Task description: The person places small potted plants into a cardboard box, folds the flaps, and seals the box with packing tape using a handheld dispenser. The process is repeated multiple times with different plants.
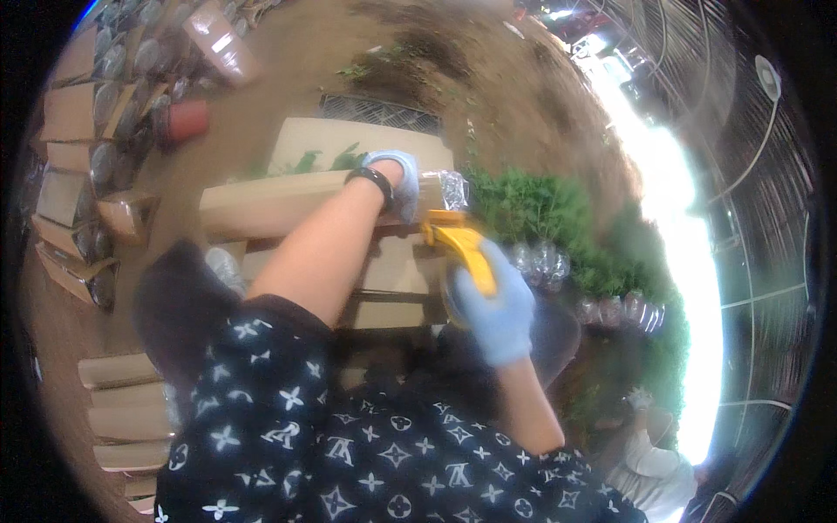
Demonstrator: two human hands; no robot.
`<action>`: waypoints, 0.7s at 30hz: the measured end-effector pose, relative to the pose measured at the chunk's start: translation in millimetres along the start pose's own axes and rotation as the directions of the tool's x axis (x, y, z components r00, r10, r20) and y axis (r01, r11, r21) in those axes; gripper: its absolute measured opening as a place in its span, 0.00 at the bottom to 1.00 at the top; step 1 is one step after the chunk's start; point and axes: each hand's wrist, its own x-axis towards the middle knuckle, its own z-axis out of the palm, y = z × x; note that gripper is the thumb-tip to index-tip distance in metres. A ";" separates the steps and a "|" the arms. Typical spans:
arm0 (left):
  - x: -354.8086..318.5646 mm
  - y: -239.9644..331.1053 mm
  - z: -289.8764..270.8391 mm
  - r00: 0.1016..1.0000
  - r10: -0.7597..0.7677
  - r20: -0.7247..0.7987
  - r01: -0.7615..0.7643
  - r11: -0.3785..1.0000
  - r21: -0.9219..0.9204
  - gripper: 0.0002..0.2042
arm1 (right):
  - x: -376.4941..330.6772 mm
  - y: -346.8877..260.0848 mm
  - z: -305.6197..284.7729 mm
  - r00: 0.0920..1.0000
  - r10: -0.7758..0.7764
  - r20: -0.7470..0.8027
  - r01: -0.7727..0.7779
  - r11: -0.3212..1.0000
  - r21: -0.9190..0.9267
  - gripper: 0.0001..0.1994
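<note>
A long brown cardboard box (279,205) lies across in front of me, with clear shiny tape (453,189) over its right end. My left hand (403,185), in a light blue glove, is bent over the box near that end and holds it; some fingertips are hidden. In my right hand (501,314), also gloved, is a yellow tape dispenser (471,254). Its head is just below the taped end; whether it touches the box I cannot tell. Green leaves (327,159) show behind the box.
Below the box are more cartons (392,266). Leafy green plants (540,205) with plastic-wrapped bases stand to the right. Opened boxes (70,113) and a red pot (187,120) are at the far left, flat cartons (131,410) at lower left. Another person (649,466) is at lower right.
</note>
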 end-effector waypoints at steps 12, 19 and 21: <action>6.3 -15.0 -16.2 0.982 -0.155 0.110 0.186 0.905 -0.382 0.23 | -39.1 48.0 45.3 0.983 -0.131 -0.130 0.124 0.991 -0.058 0.37; 14.9 -14.0 -23.2 0.998 -0.024 0.063 0.033 0.988 -0.149 0.31 | -59.8 42.4 14.6 0.940 -0.244 -0.238 0.265 0.963 0.059 0.30; 28.3 -22.8 -21.8 0.981 -0.070 0.183 0.120 0.953 -0.279 0.36 | -37.4 29.3 7.7 0.966 -0.207 -0.154 0.199 0.978 -0.063 0.26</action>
